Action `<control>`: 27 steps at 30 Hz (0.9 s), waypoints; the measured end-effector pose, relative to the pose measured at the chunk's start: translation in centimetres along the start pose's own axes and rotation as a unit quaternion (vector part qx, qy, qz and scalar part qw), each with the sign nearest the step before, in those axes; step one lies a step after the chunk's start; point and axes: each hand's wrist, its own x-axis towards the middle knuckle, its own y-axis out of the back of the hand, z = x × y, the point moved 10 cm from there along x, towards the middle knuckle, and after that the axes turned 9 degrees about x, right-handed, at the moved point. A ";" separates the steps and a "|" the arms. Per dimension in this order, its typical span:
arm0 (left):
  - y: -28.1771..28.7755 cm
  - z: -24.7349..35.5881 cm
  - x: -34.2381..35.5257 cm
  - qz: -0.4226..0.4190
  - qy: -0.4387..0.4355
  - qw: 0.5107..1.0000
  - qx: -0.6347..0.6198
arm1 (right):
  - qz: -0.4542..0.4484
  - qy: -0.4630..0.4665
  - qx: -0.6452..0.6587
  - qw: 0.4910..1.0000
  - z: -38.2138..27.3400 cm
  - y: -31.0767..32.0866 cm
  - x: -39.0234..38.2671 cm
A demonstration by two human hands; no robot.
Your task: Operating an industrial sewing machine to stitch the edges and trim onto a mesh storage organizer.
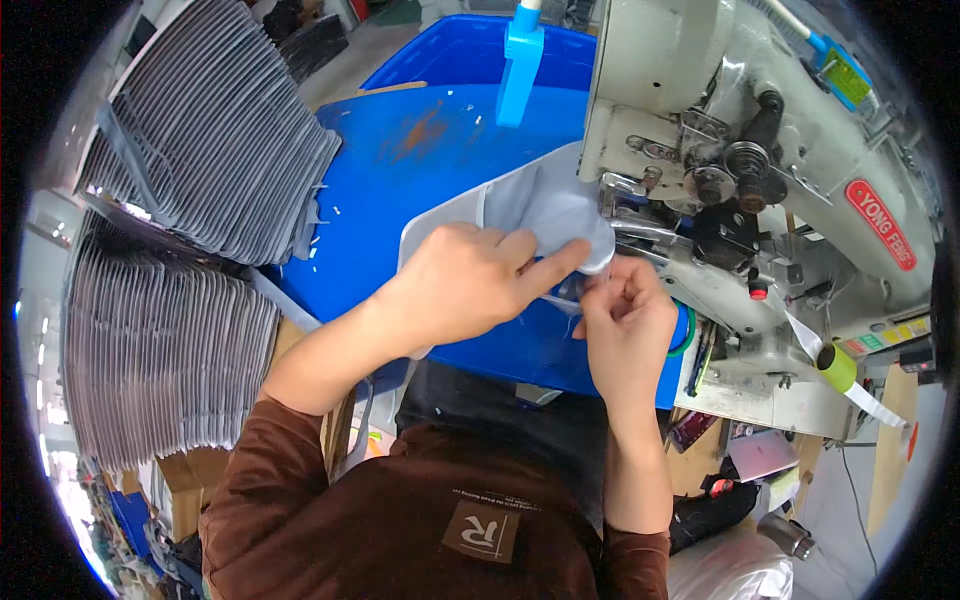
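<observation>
Handling a grey fabric piece [560, 215] close beside the sewing machine's metal parts

The grey fabric piece lies over the blue tabletop [375, 195], its right end next to the sewing machine [665, 45]. The left hand [465, 280] lies over it, index finger stretched along the rounded end and the others curled; whether its thumb pinches anything, I cannot tell. The right hand [630, 310] appears to pinch the near edge between thumb and bent fingers.

If that pinch slackened, the edge could slip and the layers drift out of line. A push too far right could bring fingertips against the machine's metalwork, and loose strands beneath the hands might snag.

The needle area is hard to make out among the fittings, the fingers cover the pinched edge, and the piece's underside is hidden. A green ring [685, 330] behind the right wrist shows only in part.
</observation>
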 end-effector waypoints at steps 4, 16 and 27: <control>-0.8 -0.7 0.4 0.006 -0.015 1.000 0.012 | 0.001 -0.008 -0.006 1.000 0.2 -0.5 1.2; -1.0 -1.0 1.2 -0.002 -0.011 0.999 0.030 | 0.030 -0.005 -0.063 0.998 0.0 -0.4 2.2; -1.2 1.8 2.0 -0.018 0.086 0.996 0.025 | 0.049 -0.005 -0.044 0.998 0.0 0.0 2.3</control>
